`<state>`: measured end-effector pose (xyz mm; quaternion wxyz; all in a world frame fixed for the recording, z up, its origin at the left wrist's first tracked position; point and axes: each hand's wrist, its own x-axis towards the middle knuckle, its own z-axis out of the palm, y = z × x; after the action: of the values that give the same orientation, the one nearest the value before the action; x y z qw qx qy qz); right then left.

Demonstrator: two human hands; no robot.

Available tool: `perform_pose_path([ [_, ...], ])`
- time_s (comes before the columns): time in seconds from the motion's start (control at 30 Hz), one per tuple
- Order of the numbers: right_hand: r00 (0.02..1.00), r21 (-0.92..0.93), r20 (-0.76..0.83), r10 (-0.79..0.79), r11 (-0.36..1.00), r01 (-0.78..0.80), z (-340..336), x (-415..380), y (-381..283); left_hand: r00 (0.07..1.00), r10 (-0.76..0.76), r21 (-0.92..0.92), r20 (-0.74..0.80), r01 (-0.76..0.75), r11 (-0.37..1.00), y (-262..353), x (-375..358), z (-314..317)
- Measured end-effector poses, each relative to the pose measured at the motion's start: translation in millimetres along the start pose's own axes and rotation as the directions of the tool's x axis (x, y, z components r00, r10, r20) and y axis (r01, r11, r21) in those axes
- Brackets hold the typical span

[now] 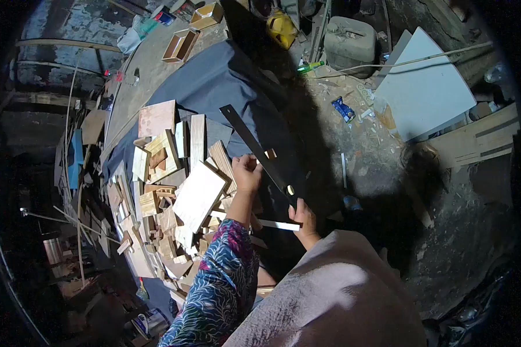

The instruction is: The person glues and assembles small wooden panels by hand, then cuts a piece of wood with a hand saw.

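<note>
Near rumpled blue-grey cloth (200,81), the right grip (301,216) clasps a long flat strip (250,140).

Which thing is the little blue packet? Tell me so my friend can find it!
Find the big white board on the upper right. Just left of it, on the dusty floor, look below the green bottle and a bit to its right. The packet is shiny, crumpled and bright blue, while the scraps around it are pale.
</note>
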<state>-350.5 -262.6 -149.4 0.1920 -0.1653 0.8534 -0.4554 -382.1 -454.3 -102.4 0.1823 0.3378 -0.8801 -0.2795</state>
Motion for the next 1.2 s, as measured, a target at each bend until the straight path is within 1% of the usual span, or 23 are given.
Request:
perform_pose_path([
  [0.13, 0.996, -0.023, 0.071, 0.045, 0.999, -0.044, -5, 1, -1, 1.0, -0.01, -0.012, 0.007, 0.01, 1.0, 0, 0, 0],
  [0.2, 0.992, -0.03, 0.105, 0.065, 0.998, -0.062, -3, -1, -1, 1.0, 0.028, 0.111, 0.012, -0.029, 0.993, -1, 2, 0],
  [0.27, 0.998, -0.063, 0.062, 0.031, 0.998, -0.027, 1, -2, 1, 1.0, 0.019, 0.103, 0.007, -0.02, 0.994, 6, 3, -2],
  [0.3, 0.997, -0.063, 0.066, 0.029, 0.998, -0.025, 2, -2, 2, 1.0, 0.012, 0.092, 0.005, -0.012, 0.996, 9, 3, -2],
  [0.4, 0.997, -0.032, 0.067, 0.034, 0.999, -0.032, 2, -1, 3, 0.999, 0.035, 0.096, 0.016, -0.037, 0.995, 6, 3, -1],
  [0.47, 0.998, 0.05, 0.052, 0.022, 0.998, -0.025, -2, -10, 9, 0.998, 0.05, 0.104, 0.024, -0.052, 0.993, 6, 3, -4],
  [0.5, 0.999, 0.051, 0.049, 0.019, 0.998, -0.021, -2, -8, 9, 0.997, 0.07, 0.102, 0.036, -0.073, 0.992, 8, 4, -4],
  [0.57, 0.996, 0.001, 0.083, 0.014, 1.0, -0.014, -2, -5, 10, 0.998, 0.063, 0.077, 0.026, -0.064, 0.995, 6, 5, -2],
  [0.6, 0.996, -0.085, 0.077, 0.039, 0.996, -0.033, 3, 3, 8, 0.999, 0.05, 0.058, 0.02, -0.051, 0.997, 5, 3, -1],
  [0.63, 0.996, -0.088, 0.078, 0.039, 0.996, -0.032, 2, 4, 9, 0.999, 0.048, 0.056, 0.018, -0.049, 0.997, 3, 2, 2],
  [0.7, 0.994, -0.069, 0.092, 0.053, 0.997, -0.047, 0, 6, 4, 0.998, 0.068, 0.073, 0.014, -0.069, 0.995, -1, 4, 0],
  [0.73, 0.988, 0.035, 0.127, 0.093, 0.995, -0.098, -6, -2, 7, 0.998, 0.058, 0.109, 0.039, -0.062, 0.992, 7, 4, -4],
  [0.77, 0.988, 0.038, 0.121, 0.091, 0.995, -0.096, -7, -4, 10, 0.997, 0.065, 0.108, 0.038, -0.069, 0.992, 9, 5, -5],
  [0.83, 0.995, 0.035, 0.099, -0.001, 0.999, -0.002, -9, -7, 15, 0.992, 0.115, 0.092, 0.054, -0.12, 0.989, 10, 4, -6],
  [0.87, 0.993, -0.007, 0.111, 0.034, 0.999, -0.033, -6, 4, 7, 0.997, 0.069, 0.075, 0.045, -0.072, 0.995, 12, 3, -4],
  [0.9, 0.993, -0.059, 0.111, 0.026, 0.998, -0.02, 3, 15, 7, 0.998, 0.031, -0.046, 0.058, -0.028, 0.999, -3, 3, 2],
  [0.97, 0.997, -0.07, 0.072, -0.004, 0.997, 0.01, 6, 18, 3, 0.995, 0.082, 0.129, 0.051, -0.089, 0.988, 10, 3, -4],
  [1.03, 0.994, 0.017, 0.099, 0.046, 0.999, -0.047, 0, 1, 11, 0.994, 0.088, 0.142, 0.062, -0.096, 0.985, 11, 3, -8],
  [1.07, 1.0, 0.055, 0.017, -0.013, 0.998, 0.013, -3, -5, 13, 0.993, 0.089, 0.148, 0.076, -0.1, 0.984, 11, 5, -7],
  [1.1, 1.0, 0.057, 0.01, -0.008, 0.998, 0.007, 2, 0, 14, 0.992, 0.096, 0.148, 0.083, -0.107, 0.983, 9, 7, -5],
  [1.17, 0.996, -0.001, 0.084, 0.035, 0.999, -0.035, 8, 17, 4, 0.996, 0.061, 0.103, 0.067, -0.068, 0.992, 4, 4, -3],
  [1.2, 0.998, -0.027, 0.054, -0.015, 1.0, 0.017, 8, 25, -3, 0.996, 0.062, 0.057, 0.066, -0.066, 0.996, 5, 4, -3],
])
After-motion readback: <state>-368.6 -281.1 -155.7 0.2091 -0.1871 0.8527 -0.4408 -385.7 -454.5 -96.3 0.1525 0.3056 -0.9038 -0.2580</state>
